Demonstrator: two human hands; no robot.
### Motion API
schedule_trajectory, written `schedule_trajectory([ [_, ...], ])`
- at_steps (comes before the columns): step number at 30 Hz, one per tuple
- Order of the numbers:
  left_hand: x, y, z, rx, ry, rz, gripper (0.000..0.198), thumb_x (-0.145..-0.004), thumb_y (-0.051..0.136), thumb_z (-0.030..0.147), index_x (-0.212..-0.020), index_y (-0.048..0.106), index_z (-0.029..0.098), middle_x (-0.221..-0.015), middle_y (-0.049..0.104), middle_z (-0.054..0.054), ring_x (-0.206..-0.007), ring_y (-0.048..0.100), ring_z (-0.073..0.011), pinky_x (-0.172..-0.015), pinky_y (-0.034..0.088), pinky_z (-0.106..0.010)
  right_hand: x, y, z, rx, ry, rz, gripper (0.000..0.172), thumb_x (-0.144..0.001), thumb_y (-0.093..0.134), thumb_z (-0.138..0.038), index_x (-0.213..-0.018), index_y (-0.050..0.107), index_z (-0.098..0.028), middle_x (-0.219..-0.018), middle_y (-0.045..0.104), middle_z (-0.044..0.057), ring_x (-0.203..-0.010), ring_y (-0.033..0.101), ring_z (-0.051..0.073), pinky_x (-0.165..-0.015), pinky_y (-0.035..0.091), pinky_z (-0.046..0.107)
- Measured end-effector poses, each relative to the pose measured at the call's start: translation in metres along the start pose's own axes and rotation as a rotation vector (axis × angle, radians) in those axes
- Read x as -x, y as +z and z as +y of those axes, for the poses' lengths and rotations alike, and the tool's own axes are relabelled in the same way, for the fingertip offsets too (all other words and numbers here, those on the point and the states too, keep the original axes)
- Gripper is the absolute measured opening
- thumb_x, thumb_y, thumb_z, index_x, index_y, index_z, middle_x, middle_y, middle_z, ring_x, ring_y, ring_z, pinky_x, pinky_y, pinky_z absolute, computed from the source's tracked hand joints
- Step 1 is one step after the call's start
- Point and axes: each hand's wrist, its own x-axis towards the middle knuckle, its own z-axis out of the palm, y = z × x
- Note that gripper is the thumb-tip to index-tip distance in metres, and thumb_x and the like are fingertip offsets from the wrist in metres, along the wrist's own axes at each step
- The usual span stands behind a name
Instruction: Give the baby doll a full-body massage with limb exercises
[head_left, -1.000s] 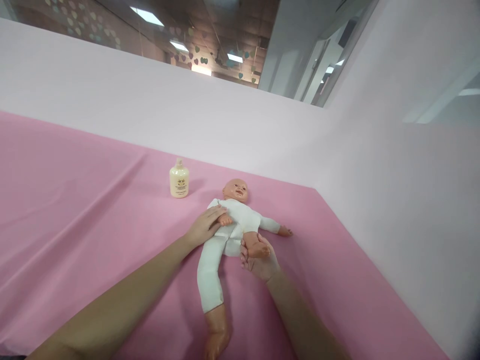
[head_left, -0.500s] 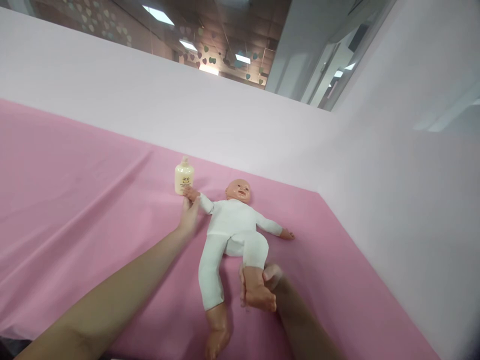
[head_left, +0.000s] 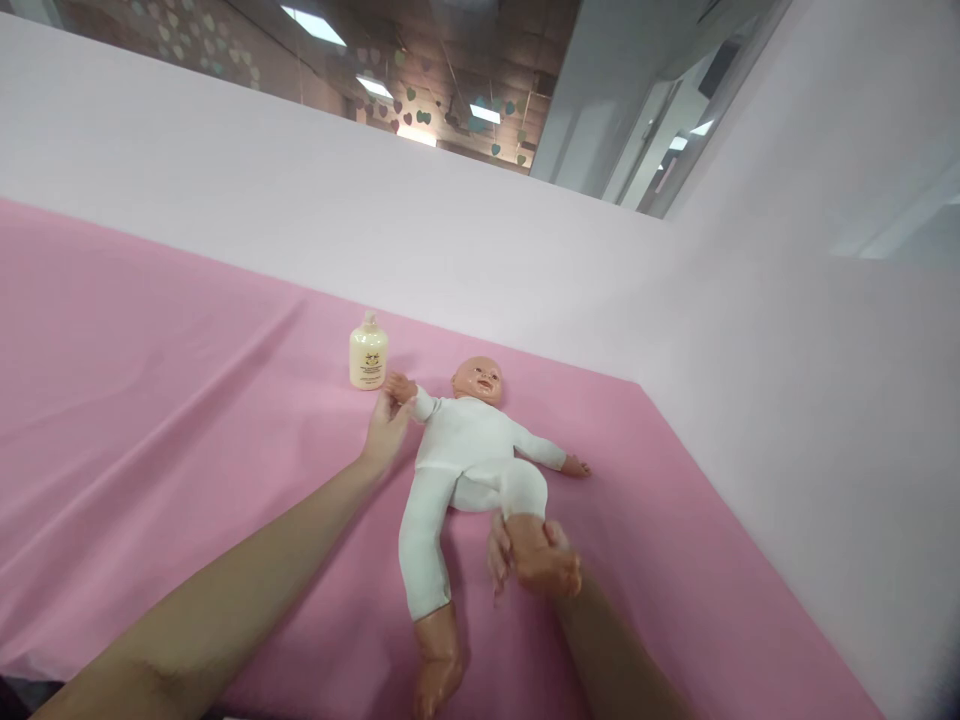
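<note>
A baby doll (head_left: pixel 469 435) with a white cloth body lies on its back on a pink sheet (head_left: pixel 300 560). My left hand (head_left: pixel 386 430) is closed round the doll's hand and wrist at the picture's left side of its body, lifting that arm a little. Around the lower part of the doll's raised, bent leg wraps my right hand (head_left: pixel 502 550), partly hidden behind the doll's foot and slightly blurred. The doll's other leg lies straight toward me, and its other arm rests stretched out on the sheet.
A cream-coloured bottle (head_left: pixel 368 355) with a dark printed label stands just beyond my left hand, beside the doll's head. Behind the sheet rises a white wall (head_left: pixel 315 200) with a window above it. Another white wall (head_left: pixel 810 400) runs along the right.
The doll's held hand has moved right, away from the bottle and toward its body. My right hand has moved the bent leg up and to the right.
</note>
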Motion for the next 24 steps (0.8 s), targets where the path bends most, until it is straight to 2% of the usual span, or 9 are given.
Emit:
schedule_trajectory([
  [3,0.013,0.005,0.010,-0.285,0.121,-0.272,0.040,-0.086,0.067,0.033,-0.123,0.061,0.021,-0.127,0.067,-0.009,-0.122,0.061,-0.0248,-0.110,0.046,-0.042,0.005,0.003,-0.007,-0.303,-0.212,0.224,0.058,-0.076,0.055,-0.079,-0.080,0.052,-0.021,-0.076,0.060,0.000,-0.070,0.061,0.016,-0.064,0.057,0.033],
  [6,0.022,0.007,0.014,-0.478,0.264,-0.546,0.039,-0.089,0.059,0.030,-0.127,0.063,0.022,-0.132,0.067,-0.008,-0.127,0.059,-0.0251,-0.114,0.044,-0.044,0.003,0.009,-0.015,-0.476,-0.207,0.462,0.046,-0.085,0.058,-0.064,-0.085,0.057,-0.018,-0.082,0.061,0.001,-0.076,0.062,0.015,-0.069,0.058,0.029],
  [8,0.024,0.008,0.014,-0.531,0.337,-0.640,0.039,-0.091,0.053,0.028,-0.128,0.063,0.023,-0.135,0.065,-0.007,-0.131,0.057,-0.0242,-0.117,0.041,-0.044,0.000,0.011,-0.017,-0.489,-0.159,0.571,0.043,-0.086,0.059,-0.060,-0.087,0.059,-0.017,-0.083,0.060,0.001,-0.076,0.062,0.014,-0.069,0.057,0.027],
  [11,0.024,0.008,0.014,-0.553,0.355,-0.659,0.040,-0.093,0.051,0.029,-0.131,0.062,0.023,-0.138,0.064,-0.007,-0.134,0.055,-0.0236,-0.118,0.040,-0.044,-0.001,0.010,-0.018,-0.483,-0.135,0.661,0.044,-0.089,0.055,-0.060,-0.087,0.061,-0.016,-0.082,0.059,0.002,-0.075,0.061,0.015,-0.068,0.056,0.028],
  [13,0.023,0.007,0.015,-0.538,0.309,-0.632,0.040,-0.092,0.053,0.031,-0.130,0.062,0.023,-0.137,0.065,-0.007,-0.132,0.056,-0.0246,-0.116,0.042,-0.044,0.000,0.009,-0.018,-0.476,-0.128,0.643,0.046,-0.088,0.055,-0.062,-0.087,0.061,-0.016,-0.082,0.059,0.003,-0.075,0.061,0.015,-0.068,0.056,0.029],
  [15,0.021,0.007,0.017,-0.505,0.228,-0.541,0.041,-0.089,0.059,0.034,-0.128,0.063,0.022,-0.134,0.066,-0.008,-0.128,0.059,-0.0263,-0.113,0.045,-0.044,0.001,0.008,-0.017,-0.458,-0.122,0.571,0.048,-0.086,0.058,-0.064,-0.087,0.060,-0.016,-0.084,0.059,0.003,-0.076,0.061,0.015,-0.069,0.056,0.030],
  [18,0.014,0.004,0.016,-0.376,0.097,-0.307,0.044,-0.084,0.067,0.038,-0.125,0.062,0.021,-0.129,0.068,-0.010,-0.122,0.062,-0.0273,-0.110,0.046,-0.044,0.004,0.004,-0.010,-0.385,-0.138,0.405,0.051,-0.084,0.057,-0.067,-0.087,0.058,-0.016,-0.084,0.060,0.004,-0.076,0.061,0.016,-0.066,0.057,0.030],
  [21,0.002,-0.001,0.008,-0.122,0.008,-0.085,0.044,-0.084,0.068,0.038,-0.124,0.060,0.021,-0.131,0.065,-0.010,-0.124,0.061,-0.0261,-0.109,0.046,-0.042,0.010,-0.001,0.002,-0.278,-0.124,0.191,0.055,-0.077,0.063,-0.070,-0.089,0.059,-0.016,-0.084,0.063,0.006,-0.075,0.063,0.019,-0.065,0.056,0.032],
  [24,-0.011,-0.009,-0.005,0.094,-0.091,0.114,0.038,-0.086,0.069,0.034,-0.121,0.060,0.024,-0.133,0.064,-0.007,-0.129,0.057,-0.0239,-0.111,0.045,-0.038,0.018,0.000,0.009,-0.123,0.071,0.027,0.063,-0.066,0.071,-0.073,-0.089,0.060,-0.015,-0.084,0.066,0.009,-0.075,0.066,0.021,-0.068,0.055,0.034],
])
